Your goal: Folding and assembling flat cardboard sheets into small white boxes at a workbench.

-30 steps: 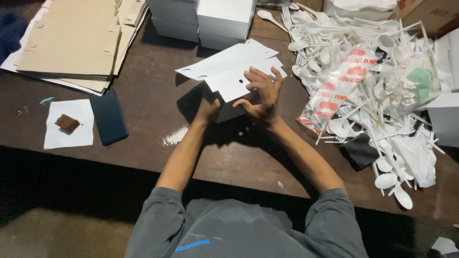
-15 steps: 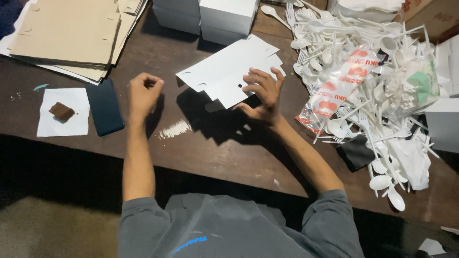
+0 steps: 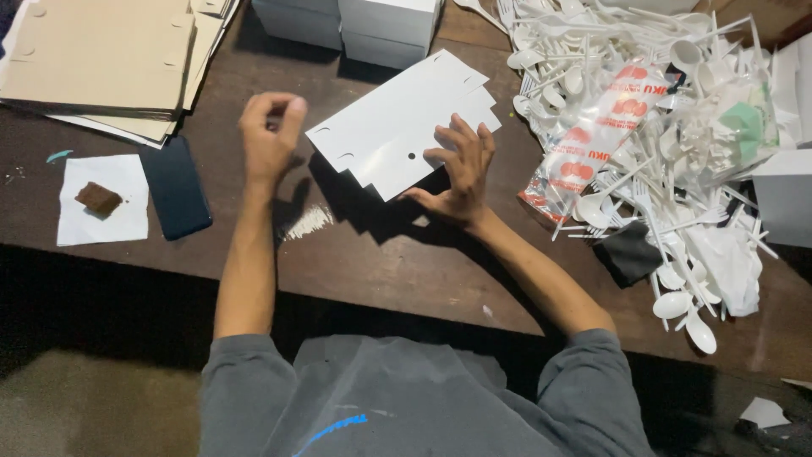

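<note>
A flat white cardboard box blank (image 3: 393, 123) is tilted above the dark wooden table (image 3: 381, 262). My right hand (image 3: 461, 169) grips its lower right edge, fingers spread over the sheet. My left hand (image 3: 269, 140) is raised to the left of the blank, fingers loosely curled, holding nothing and not touching the sheet.
A stack of brown flat cardboard (image 3: 101, 59) lies at the far left. Near it are a dark phone (image 3: 175, 188) and a white paper with a brown piece (image 3: 99, 199). White boxes (image 3: 372, 25) stand at the back. A heap of white plastic spoons and forks (image 3: 668, 144) fills the right.
My left hand has left the blank, swung out to the left, then risen back toward the sheet. My right hand keeps hold of the blank, which now sits flatter.
</note>
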